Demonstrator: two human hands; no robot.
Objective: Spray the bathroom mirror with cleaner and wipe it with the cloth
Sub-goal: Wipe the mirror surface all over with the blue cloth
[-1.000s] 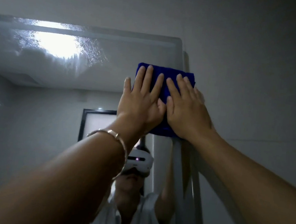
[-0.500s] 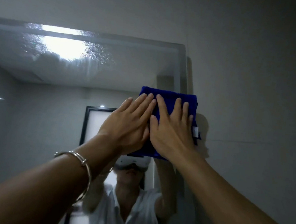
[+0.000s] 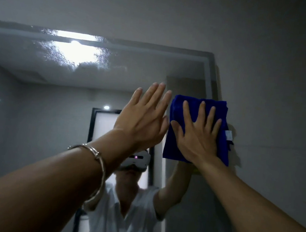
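My left hand (image 3: 140,122) has come off the cloth (image 3: 195,129) since half a second ago and now sits just beside its left edge, open with fingers straight, a bangle (image 3: 95,166) on its wrist. My right hand (image 3: 197,135) lies flat and spread on the folded blue cloth, pressing it against the mirror (image 3: 38,90) at its right edge, where the cloth overlaps onto the wall (image 3: 272,90). Spray droplets (image 3: 50,49) show on the glass near the top, around the reflected light.

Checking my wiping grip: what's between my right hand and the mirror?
In the head view, the folded blue cloth lies between the right hand and the mirror, palm flat on it.
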